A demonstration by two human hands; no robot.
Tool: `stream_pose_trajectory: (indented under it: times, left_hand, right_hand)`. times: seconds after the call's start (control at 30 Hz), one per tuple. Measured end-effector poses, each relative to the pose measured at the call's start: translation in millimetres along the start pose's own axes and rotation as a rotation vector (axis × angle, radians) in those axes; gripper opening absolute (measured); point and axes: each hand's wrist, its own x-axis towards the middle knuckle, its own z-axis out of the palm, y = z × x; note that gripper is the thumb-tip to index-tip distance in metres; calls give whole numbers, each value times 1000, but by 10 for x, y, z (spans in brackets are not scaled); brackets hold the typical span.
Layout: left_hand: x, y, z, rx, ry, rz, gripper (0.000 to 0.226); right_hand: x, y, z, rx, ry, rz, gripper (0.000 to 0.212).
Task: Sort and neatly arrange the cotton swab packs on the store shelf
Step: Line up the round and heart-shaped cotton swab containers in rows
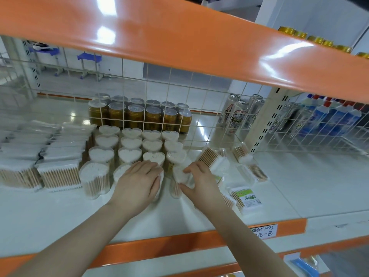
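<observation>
Heart-shaped clear tubs of cotton swabs (130,143) stand in rows on the white shelf (60,216). My left hand (137,181) lies over the top of a front-row tub (159,186), its fingers wrapped round the tub's lid. My right hand (199,181) pinches the tub (178,179) beside it, thumb at the front and fingers on the lid. Flat bagged swab packs (58,170) lie stacked in rows at the left. Several loose swab packs (216,162) lie scattered to the right, one with a green label (246,197).
Gold cans (139,114) stand behind a white wire grid (199,124) at the shelf's back, with tall beer cans (236,114) to the right. An orange shelf (179,33) hangs overhead. The shelf's orange front edge (159,244) carries a handwritten price tag (263,231).
</observation>
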Motion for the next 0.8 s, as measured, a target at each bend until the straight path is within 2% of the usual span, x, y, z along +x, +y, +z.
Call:
stream_pose_trajectory:
  times: [0.23,0.47,0.8]
  left_hand:
    - [-9,68,61,-6,13,-76,38]
    - [42,82,51,-19,46,-75,39]
    - [249,347,50,-48,56,-44,38]
  right_hand:
    - [-3,-35,60,-20,37,-4,35]
    - [-44,30,-32,-29,41,-1,45]
    - [-11,426,-400,6,108,123,43]
